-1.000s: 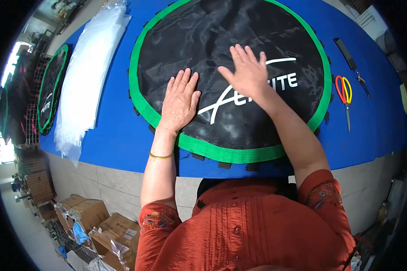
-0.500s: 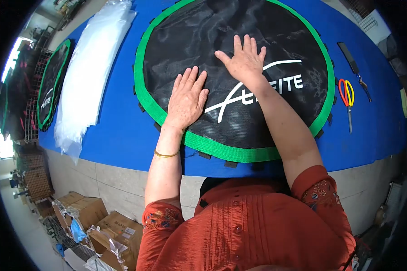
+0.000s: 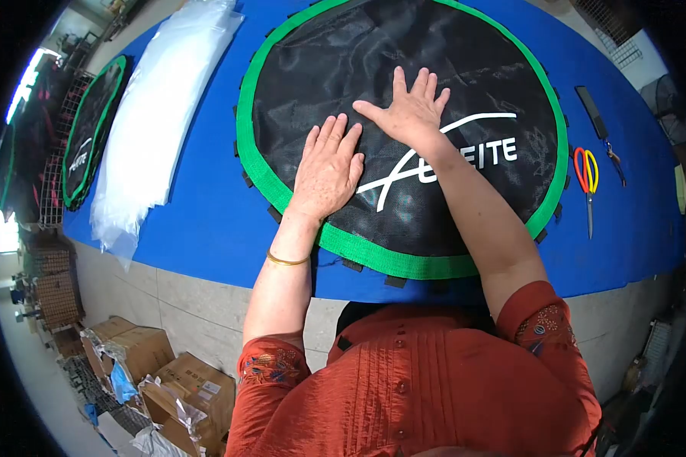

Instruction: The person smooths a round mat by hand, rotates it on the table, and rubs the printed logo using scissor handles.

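A round black mesh sheet (image 3: 450, 228) with a green border and white lettering lies flat on the blue table. Several small black tabs stick out around its edge. My left hand (image 3: 328, 175) rests open on the lower left part of the mesh, beside the left end of the white logo. Higher up, near the middle, my right hand (image 3: 410, 114) lies on the mesh with its fingers spread, above the logo, while the forearm covers part of the lettering. Neither hand holds anything.
Clear plastic bags (image 3: 160, 114) lie left on the blue table (image 3: 206, 221), near another green-edged black piece (image 3: 91, 137). Scissors (image 3: 588, 179) with red and yellow handles and a black-handled tool (image 3: 591, 112) lie right. Cardboard boxes (image 3: 194, 388) stand on the floor at lower left.
The view has shifted, so the sheet and tools appear farther right. My right hand has moved left over the mesh, its fingers still spread. My left hand stays on the lower left part.
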Available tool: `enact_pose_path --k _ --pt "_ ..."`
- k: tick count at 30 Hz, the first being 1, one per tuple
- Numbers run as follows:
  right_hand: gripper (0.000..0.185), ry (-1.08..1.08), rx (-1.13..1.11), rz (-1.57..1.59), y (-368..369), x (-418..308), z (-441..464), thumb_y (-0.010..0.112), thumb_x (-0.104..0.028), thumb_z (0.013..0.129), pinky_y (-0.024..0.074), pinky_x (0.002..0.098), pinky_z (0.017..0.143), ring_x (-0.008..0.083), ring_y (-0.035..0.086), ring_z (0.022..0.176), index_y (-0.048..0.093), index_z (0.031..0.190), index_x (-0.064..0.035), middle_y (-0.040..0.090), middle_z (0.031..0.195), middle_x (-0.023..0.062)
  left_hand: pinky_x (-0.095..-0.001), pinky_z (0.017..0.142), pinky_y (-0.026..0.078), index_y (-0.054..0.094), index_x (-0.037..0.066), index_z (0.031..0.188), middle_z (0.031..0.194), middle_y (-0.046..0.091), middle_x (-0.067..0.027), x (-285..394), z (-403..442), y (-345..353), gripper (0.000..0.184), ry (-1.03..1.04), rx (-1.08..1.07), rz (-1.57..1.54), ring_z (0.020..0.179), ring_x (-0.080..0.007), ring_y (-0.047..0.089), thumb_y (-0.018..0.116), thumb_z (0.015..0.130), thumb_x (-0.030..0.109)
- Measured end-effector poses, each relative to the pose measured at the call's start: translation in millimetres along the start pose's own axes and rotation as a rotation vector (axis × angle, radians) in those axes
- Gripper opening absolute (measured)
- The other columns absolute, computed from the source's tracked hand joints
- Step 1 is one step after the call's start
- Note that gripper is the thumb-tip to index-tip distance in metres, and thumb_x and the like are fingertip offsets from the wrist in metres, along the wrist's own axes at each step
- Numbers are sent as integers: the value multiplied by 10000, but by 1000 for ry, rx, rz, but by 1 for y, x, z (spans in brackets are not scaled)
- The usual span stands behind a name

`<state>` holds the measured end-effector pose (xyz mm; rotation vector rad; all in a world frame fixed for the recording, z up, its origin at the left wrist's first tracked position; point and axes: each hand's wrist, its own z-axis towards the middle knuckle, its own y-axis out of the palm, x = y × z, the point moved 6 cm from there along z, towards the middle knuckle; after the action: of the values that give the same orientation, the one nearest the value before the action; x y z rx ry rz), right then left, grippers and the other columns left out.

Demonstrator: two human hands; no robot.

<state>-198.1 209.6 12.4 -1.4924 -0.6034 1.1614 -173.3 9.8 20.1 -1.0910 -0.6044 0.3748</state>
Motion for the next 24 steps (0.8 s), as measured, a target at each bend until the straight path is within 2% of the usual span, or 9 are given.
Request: enact_pose_path --k 3,9,12,16,24 --pt "1228 -9 27 1 4 2 2 575 -887 884 -17 701 1292 519 60 1668 313 1714 -21 178 1737 415 -548 1310 286 552 65 1559 1656 484 -225 0 0 0 523 1 -2 -3 1570 -396 410 587 1073 257" --pt "961 -8 91 -29 5 5 3 513 -749 1025 69 631 1328 490 142 1664 374 1703 -83 225 1742 379 -535 1312 291 564 67 1551 1653 494 -221 -2 -1 0 517 1 11 -19 1569 -388 418 590 1072 260" --pt "817 -50 115 -76 4 17 10 497 -682 1066 116 589 1339 416 217 1662 415 1696 -168 291 1758 287 -528 1313 292 569 68 1548 1651 498 -220 -3 -3 0 513 3 15 -23 1569 -387 421 592 1073 261" --pt "713 -119 123 -106 -1 47 23 491 -638 1083 143 604 1334 308 281 1654 439 1686 -262 368 1766 129 -526 1314 292 573 69 1545 1648 504 -220 -3 -3 -3 509 6 22 -42 1566 -388 425 595 1074 261" --pt "777 -29 109 -200 -11 84 55 433 -685 1083 138 646 1329 309 234 1672 378 1715 -235 294 1800 112 -524 1313 294 573 68 1542 1645 506 -220 -4 -4 -3 506 3 25 -56 1566 -390 424 601 1074 257"
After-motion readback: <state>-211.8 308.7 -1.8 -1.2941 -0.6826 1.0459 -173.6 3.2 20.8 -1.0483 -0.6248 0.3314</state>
